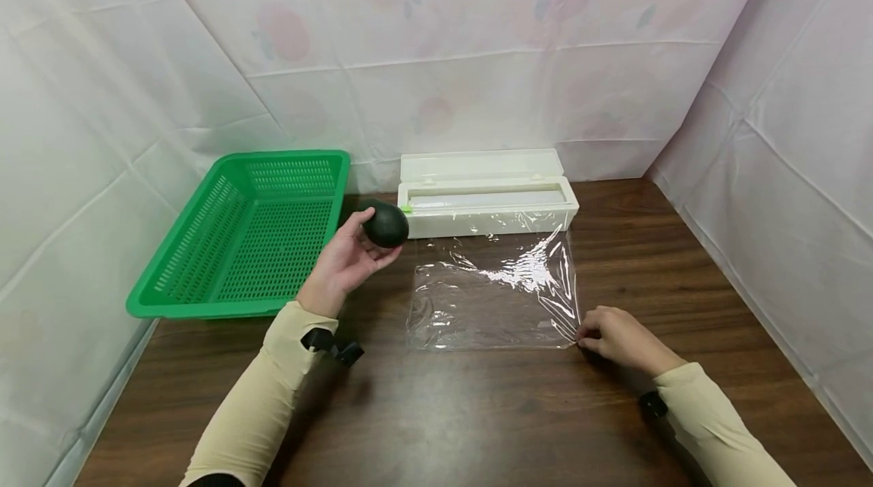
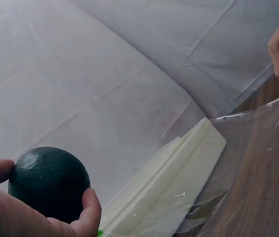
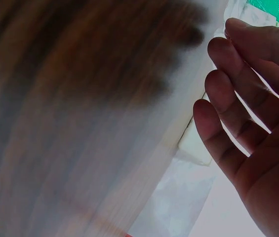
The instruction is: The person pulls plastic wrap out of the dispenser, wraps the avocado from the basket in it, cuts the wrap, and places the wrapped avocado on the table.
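Note:
My left hand [image 1: 341,260] holds a dark green avocado [image 1: 386,225] between thumb and fingers, above the table beside the dispenser; in the left wrist view the avocado [image 2: 49,183] looks round and smooth. A sheet of clear cling film [image 1: 470,305] stretches toward me from the white cling film dispenser [image 1: 487,223], whose lid [image 1: 480,165] stands raised at the back. At the film's near right corner, my right hand [image 1: 621,337] pinches the edge between thumb and index finger. In the right wrist view, the other fingers [image 3: 208,118] of that hand are extended.
A green plastic basket [image 1: 235,310] with slotted walls stands at the left. Behind the dark wooden table [image 1: 477,426] hangs a pale curtain [image 1: 477,108], with more pale cloth along both sides. A small bright green piece [image 1: 406,209] sits at the dispenser's left end.

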{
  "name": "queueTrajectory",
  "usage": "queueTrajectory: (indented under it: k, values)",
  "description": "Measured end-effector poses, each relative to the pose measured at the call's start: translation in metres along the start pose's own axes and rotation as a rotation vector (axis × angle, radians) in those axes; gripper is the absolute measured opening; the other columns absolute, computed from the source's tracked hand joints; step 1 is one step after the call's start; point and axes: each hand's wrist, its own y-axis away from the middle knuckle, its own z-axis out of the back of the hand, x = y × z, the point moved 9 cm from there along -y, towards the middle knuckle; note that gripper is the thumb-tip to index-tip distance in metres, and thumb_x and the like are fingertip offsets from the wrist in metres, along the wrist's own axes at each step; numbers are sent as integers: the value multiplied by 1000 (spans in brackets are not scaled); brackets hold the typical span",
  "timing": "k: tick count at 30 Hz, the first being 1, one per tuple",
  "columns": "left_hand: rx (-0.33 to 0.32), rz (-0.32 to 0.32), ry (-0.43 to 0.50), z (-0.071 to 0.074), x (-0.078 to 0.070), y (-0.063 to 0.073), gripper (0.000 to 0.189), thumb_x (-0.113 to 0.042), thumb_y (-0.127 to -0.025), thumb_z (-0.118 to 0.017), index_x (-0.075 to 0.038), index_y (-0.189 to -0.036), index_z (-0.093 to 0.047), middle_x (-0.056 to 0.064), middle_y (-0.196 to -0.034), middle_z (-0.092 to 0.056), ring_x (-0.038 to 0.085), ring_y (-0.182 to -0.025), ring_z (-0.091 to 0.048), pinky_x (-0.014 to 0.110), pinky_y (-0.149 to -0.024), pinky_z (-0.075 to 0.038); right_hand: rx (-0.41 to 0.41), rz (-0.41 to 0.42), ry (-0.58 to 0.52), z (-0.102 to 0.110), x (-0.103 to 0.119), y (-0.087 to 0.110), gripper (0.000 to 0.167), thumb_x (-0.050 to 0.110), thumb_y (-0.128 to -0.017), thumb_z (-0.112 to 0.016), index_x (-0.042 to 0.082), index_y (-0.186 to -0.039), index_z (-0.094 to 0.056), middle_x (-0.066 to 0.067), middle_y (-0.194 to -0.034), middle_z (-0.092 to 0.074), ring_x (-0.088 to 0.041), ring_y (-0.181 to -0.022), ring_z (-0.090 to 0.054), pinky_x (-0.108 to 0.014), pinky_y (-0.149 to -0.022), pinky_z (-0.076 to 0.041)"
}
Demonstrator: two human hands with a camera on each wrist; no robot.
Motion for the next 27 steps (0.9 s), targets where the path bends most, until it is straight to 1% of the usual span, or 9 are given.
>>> queueTrajectory:
  k: [4,6,9,13,15,17,21,24,27]
  values:
    - [1,-18,-68,-8,5,-8,24,-29,-98,-54,-23,-121,-48,9,-126,-44,25,-117,-46,38,-89,-50,-3,2,3,0,0,0,12,4,-76,-77,15,-74,-74,9,-72,-64,-8,-68,-57,-28,-64,-47]
    - [2,-31,-96,-13,8,-12,27,-28,-98,-53,-26,-124,-46,10,-123,-45,25,-115,-47,39,-94,-48,-3,1,4,1,0,1,12,4,-76,-77,15,-74,-74,9,-72,-64,-8,-68,-57,-29,-64,-47]
    - [3,-55,-144,-20,12,-19,32,-26,-98,-53,-24,-130,-45,9,-116,-52,25,-109,-51,40,-98,-45,-5,-3,6,1,0,1,12,4,-76,-77,16,-74,-74,10,-72,-63,-8,-68,-58,-29,-65,-48]
    - [-5,-109,-261,-29,16,-29,32,-24,-97,-53,-17,-129,-48,6,-107,-58,21,-95,-59,38,-89,-48,-4,-1,2,1,0,2,12,5,-76,-77,16,-74,-74,10,-72,-63,-8,-69,-58,-30,-66,-49]
    - [-11,-138,-335,-33,18,-33,32,-23,-96,-55,-13,-127,-50,6,-109,-58,18,-88,-62,37,-84,-50,-7,3,2,1,0,2,12,5,-77,-77,16,-74,-74,11,-73,-63,-8,-69,-58,-32,-69,-50]
    - [-17,-161,-405,-37,20,-38,35,-22,-95,-57,-10,-127,-48,8,-115,-56,16,-85,-62,37,-81,-51,-9,3,1,0,0,2,13,5,-76,-77,17,-74,-74,11,-72,-63,-8,-68,-58,-33,-69,-50]
    - [-47,-188,-557,-41,25,-45,50,-22,-92,-62,-5,-135,-43,16,-130,-52,17,-87,-61,35,-80,-53,-11,1,5,-1,0,2,13,5,-76,-77,17,-74,-74,11,-72,-64,-8,-68,-58,-32,-69,-50]
    - [-51,-202,-666,-44,28,-48,57,-21,-91,-64,-4,-140,-40,18,-137,-48,22,-98,-62,33,-80,-55,-6,-5,5,-1,-1,1,13,5,-77,-77,17,-74,-74,11,-72,-64,-7,-68,-57,-30,-66,-48]
    - [-38,-226,-768,-50,31,-49,59,-19,-89,-67,-4,-140,-41,18,-138,-48,28,-110,-61,30,-78,-56,-3,-8,6,-2,-1,1,13,5,-77,-77,16,-74,-73,10,-72,-64,-7,-68,-56,-28,-63,-47]
